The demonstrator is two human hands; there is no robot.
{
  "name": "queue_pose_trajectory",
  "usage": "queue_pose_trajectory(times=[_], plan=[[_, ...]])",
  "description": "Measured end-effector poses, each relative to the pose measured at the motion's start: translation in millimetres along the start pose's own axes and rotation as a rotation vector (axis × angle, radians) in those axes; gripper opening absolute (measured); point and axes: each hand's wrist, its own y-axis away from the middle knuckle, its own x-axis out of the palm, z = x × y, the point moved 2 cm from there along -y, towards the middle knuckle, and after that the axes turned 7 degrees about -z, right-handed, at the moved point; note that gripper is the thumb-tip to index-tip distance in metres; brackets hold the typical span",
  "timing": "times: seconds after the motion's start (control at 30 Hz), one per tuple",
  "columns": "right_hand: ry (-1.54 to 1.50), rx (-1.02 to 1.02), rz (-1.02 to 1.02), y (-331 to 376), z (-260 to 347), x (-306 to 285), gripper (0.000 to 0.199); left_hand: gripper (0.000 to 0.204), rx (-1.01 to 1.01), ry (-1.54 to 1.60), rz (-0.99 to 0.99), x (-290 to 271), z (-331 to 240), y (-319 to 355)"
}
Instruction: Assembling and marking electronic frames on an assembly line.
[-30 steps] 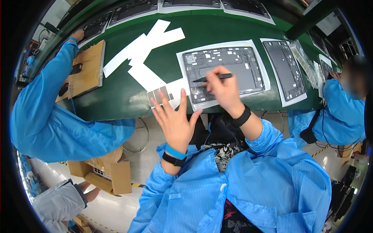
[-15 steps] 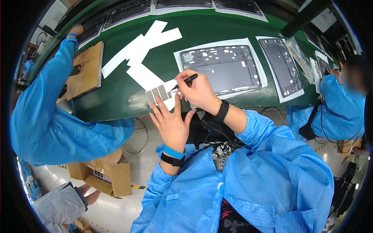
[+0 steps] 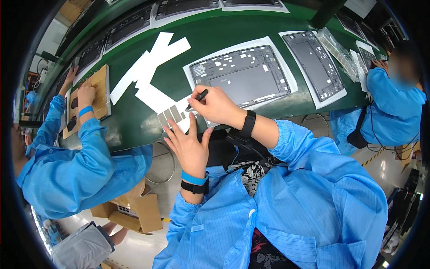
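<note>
My left hand (image 3: pixel 190 150) lies with its fingers spread, the fingertips on the near edge of a white backing sheet (image 3: pixel 180 127). Grey rectangular strips (image 3: pixel 169 115) sit side by side on that sheet, just beyond the fingertips. Closed around a slim black pointed tool (image 3: pixel 200 97), my right hand (image 3: pixel 217 106) is above the sheet's right part. The tool is pen-like or tweezers-like; its tip points down beside the rightmost strip, and I cannot tell whether it touches. Right behind my right hand is a dark flat device panel (image 3: pixel 242 74) with small white pieces on it.
White paper strips (image 3: pixel 148 67) lie crossed on the green table (image 3: pixel 134 134). A second dark panel (image 3: pixel 316 67) and a clear bag of grey strips (image 3: pixel 338 54) are to the right. Co-workers in blue sit on both sides; the left one's hands are at a brown board (image 3: pixel 101 96).
The view has shifted slightly, moving the table items left. My hands keep nearly the same pose at the sheet. The left co-worker has leaned back, one hand now over the brown board.
</note>
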Motion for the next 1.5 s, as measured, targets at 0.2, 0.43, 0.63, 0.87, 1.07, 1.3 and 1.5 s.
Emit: queue_pose_trajectory(times=[0.2, 0.43, 0.63, 0.87, 1.07, 1.3, 1.5], plan=[[0.019, -0.012, -0.014, 1, 0, 15, 0.018, 0.065, 0.02, 0.019, -0.031, 3, 3, 4], [-0.322, 0.082, -0.155, 2, 15, -14, 0.019, 0.062, 0.02, 0.016, -0.022, -1, 0, -1], [-0.137, 0.072, -0.333, 26, -6, -196, 0.023, 0.057, 0.11, 0.056, -0.242, -18, -38, -15], [0.002, 0.154, -0.352, 59, -33, -252, 0.014, 0.047, 0.531, 0.542, -0.033, 24, -165, -33], [0.068, 0.166, -0.319, 52, -23, -255, 0.013, 0.052, 0.572, 0.516, 0.014, 51, -193, -43], [0.163, 0.142, -0.244, 48, -27, -258, 0.013, 0.055, 0.582, 0.458, 0.032, 53, -192, -43], [0.252, 0.093, -0.217, 44, -18, -255, 0.013, 0.058, 0.539, 0.374, 0.03, 46, -203, -46]])
